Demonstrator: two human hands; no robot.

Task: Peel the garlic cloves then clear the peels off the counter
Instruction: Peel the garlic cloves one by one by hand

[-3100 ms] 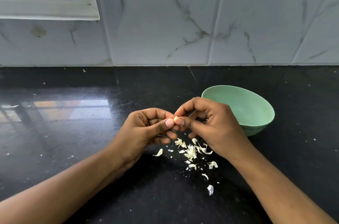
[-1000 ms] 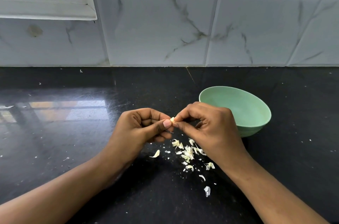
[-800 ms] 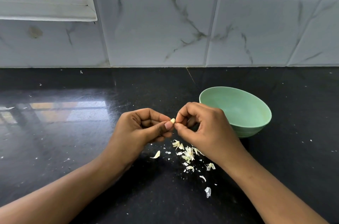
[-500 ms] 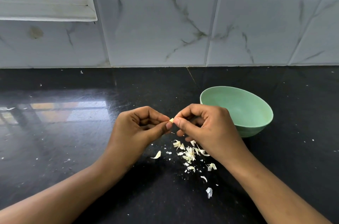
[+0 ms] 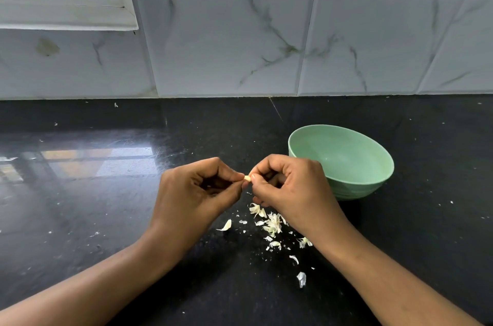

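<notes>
Garlic clove (image 5: pixel 247 178), small and pale, is held above the black table (image 5: pixel 106 205), pinched between both hands. The left hand (image 5: pixel 197 192) grips one end in curled fingers to steady it. The right hand (image 5: pixel 290 192) nips the other end, seemingly to pick the skin away. Peels (image 5: pixel 272 224) lie scattered at 6 o'clock from the clove, likely where they dropped. A green bowl (image 5: pixel 354 189) stands at 3 o'clock, within easy reach, probably for peeled cloves.
</notes>
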